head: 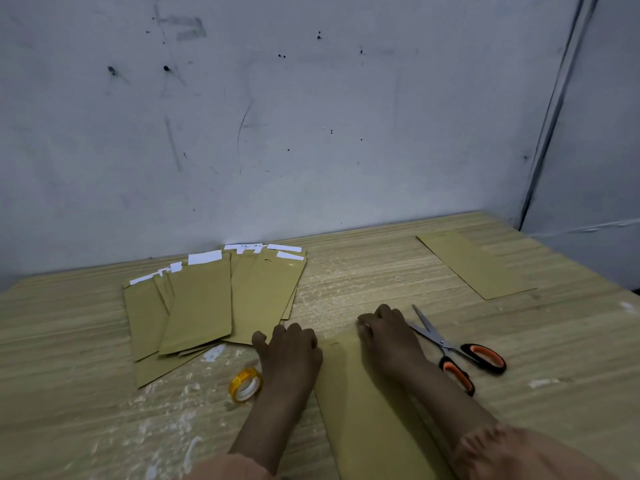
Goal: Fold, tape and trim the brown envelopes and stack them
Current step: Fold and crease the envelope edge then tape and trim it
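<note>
A brown envelope lies lengthwise on the wooden table right in front of me. My left hand has its fingers curled over the envelope's far left corner. At the far right corner my right hand does the same, fingers bent down onto the top edge. A roll of clear tape with a yellow core stands just left of my left wrist. Orange-handled scissors lie partly open right of my right hand.
A loose fan of several brown envelopes with white strips at their tops is spread at the back left by the grey wall. One single brown envelope lies alone at the far right. White scuffs mark the near tabletop.
</note>
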Available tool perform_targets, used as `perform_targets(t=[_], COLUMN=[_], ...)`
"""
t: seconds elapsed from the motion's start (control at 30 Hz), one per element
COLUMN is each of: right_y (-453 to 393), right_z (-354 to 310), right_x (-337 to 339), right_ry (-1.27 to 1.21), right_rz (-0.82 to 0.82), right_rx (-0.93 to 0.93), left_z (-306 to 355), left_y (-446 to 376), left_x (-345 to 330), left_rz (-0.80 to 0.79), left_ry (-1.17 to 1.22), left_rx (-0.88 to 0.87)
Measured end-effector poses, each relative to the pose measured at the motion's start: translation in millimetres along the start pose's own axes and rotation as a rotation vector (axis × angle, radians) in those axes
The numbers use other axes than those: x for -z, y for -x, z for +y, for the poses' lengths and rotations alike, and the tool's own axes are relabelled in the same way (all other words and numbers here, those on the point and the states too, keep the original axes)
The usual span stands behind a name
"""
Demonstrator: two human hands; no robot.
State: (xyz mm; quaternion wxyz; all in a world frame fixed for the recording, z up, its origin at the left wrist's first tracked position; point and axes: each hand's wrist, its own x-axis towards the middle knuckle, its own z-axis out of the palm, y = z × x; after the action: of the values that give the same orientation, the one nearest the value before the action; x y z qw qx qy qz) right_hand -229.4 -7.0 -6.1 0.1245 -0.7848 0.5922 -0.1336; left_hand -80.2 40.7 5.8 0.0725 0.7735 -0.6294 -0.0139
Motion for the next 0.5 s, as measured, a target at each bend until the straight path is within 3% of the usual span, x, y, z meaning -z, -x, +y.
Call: perform_targets(t=[0.3,0.5], right_y=[-6.5,-5.3], right_z=[1.1,1.4], right_x=[7.1,7.3], right_ry=[-0.107,-0.011], right_rz=[-0.061,-0.1], right_rx=[0.044,0.086], left_z=[-2.3,-4.6], left_y=[2.9,5.9], left_x=[-1.2,-0.8], left_rz=[0.01,0.004], left_ry=[0.022,0.05], left_rx=[-0.029,-0.027])
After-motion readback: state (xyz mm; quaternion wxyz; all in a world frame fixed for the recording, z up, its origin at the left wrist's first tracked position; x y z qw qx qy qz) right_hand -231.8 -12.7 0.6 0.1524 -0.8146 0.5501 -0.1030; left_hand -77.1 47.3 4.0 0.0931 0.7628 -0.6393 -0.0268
